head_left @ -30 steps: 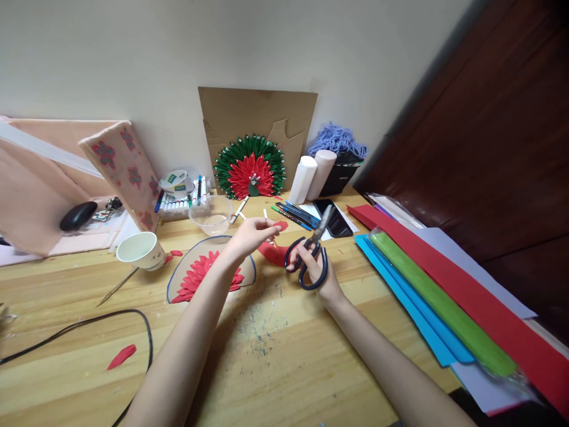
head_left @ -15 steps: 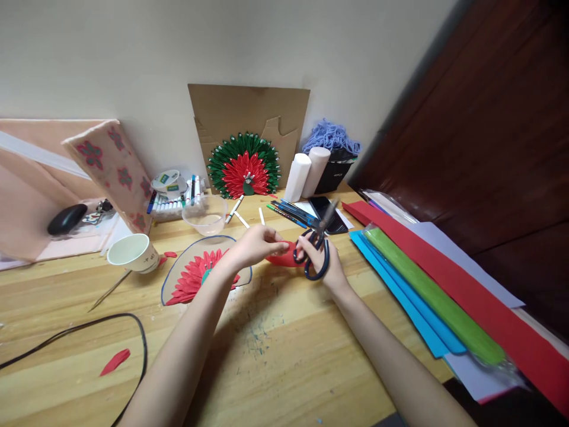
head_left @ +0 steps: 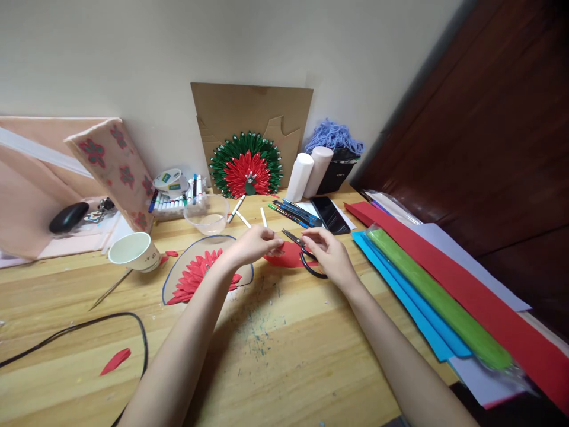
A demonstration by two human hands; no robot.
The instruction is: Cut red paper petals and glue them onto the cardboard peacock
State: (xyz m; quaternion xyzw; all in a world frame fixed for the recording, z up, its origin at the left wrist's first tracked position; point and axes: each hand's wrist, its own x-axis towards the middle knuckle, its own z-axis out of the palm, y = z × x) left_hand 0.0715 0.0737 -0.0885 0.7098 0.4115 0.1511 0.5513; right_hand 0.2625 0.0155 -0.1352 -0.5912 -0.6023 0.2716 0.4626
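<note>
While the right hand (head_left: 329, 254) grips a pair of scissors (head_left: 299, 241) by the dark handles, blades angled away toward the upper left, the left hand (head_left: 255, 244) works just beside it, fingertips pinched together at the near-left edge of a red sheet (head_left: 287, 257). Whether a small cut piece sits between those fingertips is hard to tell, as the fingers hide the spot. The red sheet lies on the wooden table (head_left: 284, 367) between the two hands, partly beneath the scissors.

Left of it, a fan-shaped board (head_left: 180, 265) outlined in blue carries layered red petals (head_left: 191, 281), partly covered by the left forearm. One loose red petal (head_left: 115, 361) lies closer to the viewer, near a black cable (head_left: 143, 332). A paper cup (head_left: 149, 261) stands beyond the board's left side, a clear plastic bowl (head_left: 207, 224) behind it.

Farther back, a green-and-red peacock (head_left: 247, 166) rests against a cardboard panel (head_left: 253, 104), with pens (head_left: 296, 214) and a smartphone (head_left: 330, 214) in front. Coloured sheets (head_left: 400, 279) are stacked at right.
</note>
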